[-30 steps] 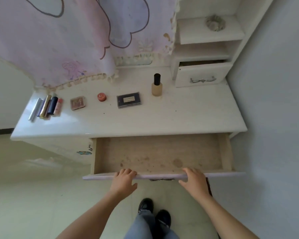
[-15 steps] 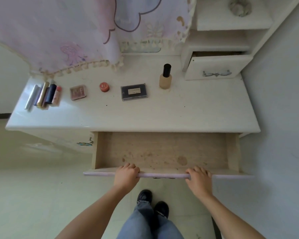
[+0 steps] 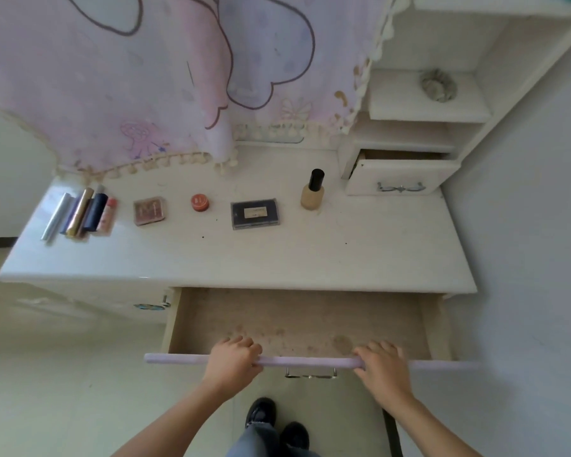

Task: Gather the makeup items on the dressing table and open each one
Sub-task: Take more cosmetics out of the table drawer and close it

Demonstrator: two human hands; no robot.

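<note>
On the white dressing table (image 3: 343,258) lie several tubes and sticks (image 3: 80,212) at the far left, then a small square pink palette (image 3: 149,210), a round red pot (image 3: 199,202), a dark flat rectangular case (image 3: 255,213) and an upright beige foundation bottle (image 3: 313,190) with a black cap. All look closed. The wide drawer (image 3: 297,318) below the tabletop stands pulled out with nothing in it. My left hand (image 3: 233,359) and my right hand (image 3: 381,364) both grip its front edge (image 3: 307,361).
A pink patterned cloth (image 3: 145,77) hangs over the back of the table. At the back right stands a shelf unit with a small drawer (image 3: 399,176) slightly open and a scrunchie (image 3: 439,84) on a shelf. My feet (image 3: 277,423) are under the drawer. A wall runs along the right.
The drawer stays pulled out with both hands on its front edge. The view has tilted up, so more of the shelf unit and cloth shows.
</note>
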